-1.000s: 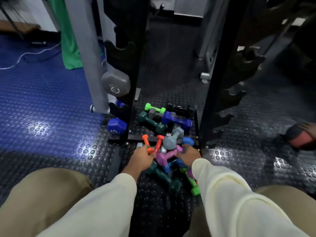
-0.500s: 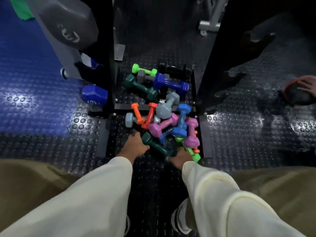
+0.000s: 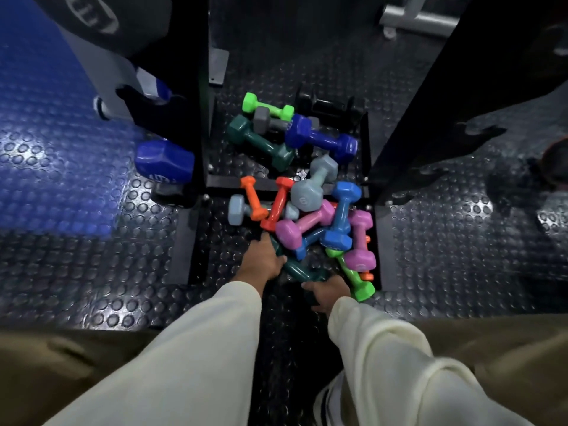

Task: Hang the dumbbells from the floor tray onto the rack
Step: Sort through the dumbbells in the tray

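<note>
Both arms stretched forward and down, cream sleeves covering them to the wrists, knees in tan trousers at either side. Left hand [image 3: 261, 259] reaching farther out, back of the hand up, fingers curled downward over one end of a dark green dumbbell [image 3: 296, 269], thumb side toward the middle. Right hand [image 3: 327, 292] lower and nearer the body, knuckles up, fingers wrapped around the other end of that same dumbbell. Wrists close together, forearms converging toward the hands. Fingertips of both hands hidden beneath.
</note>
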### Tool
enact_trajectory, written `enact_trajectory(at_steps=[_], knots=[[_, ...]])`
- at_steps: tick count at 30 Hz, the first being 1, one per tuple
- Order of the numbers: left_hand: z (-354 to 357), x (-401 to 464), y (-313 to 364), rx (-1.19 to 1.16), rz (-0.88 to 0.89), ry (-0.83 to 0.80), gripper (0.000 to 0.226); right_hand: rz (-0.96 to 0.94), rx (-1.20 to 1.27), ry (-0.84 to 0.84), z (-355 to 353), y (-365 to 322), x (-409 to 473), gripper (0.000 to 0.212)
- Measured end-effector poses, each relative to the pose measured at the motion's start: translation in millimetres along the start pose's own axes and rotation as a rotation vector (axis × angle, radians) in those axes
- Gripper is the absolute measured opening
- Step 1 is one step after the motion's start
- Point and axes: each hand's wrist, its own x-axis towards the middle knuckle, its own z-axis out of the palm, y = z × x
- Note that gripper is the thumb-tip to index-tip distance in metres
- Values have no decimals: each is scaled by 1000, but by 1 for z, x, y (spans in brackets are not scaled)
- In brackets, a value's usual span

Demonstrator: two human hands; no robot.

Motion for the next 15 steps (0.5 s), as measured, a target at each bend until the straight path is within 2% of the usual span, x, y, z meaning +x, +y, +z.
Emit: enact_trajectory(at_steps=[1,3,8,15], knots=[[0,0,1,16,-7,12,63,19,29,-6,-2,-6,-9,34],[-2,-3,-2,9,-20,31,53,12,40,-9,-4,-9,-18,41],[-11,-30,-26,-151,-87,67,60,-161,-126,98,-5,-15,-25,66],[-61,-82,-49,-461,-134,181,44,-382,-103,64,-5,-58,-99,59]])
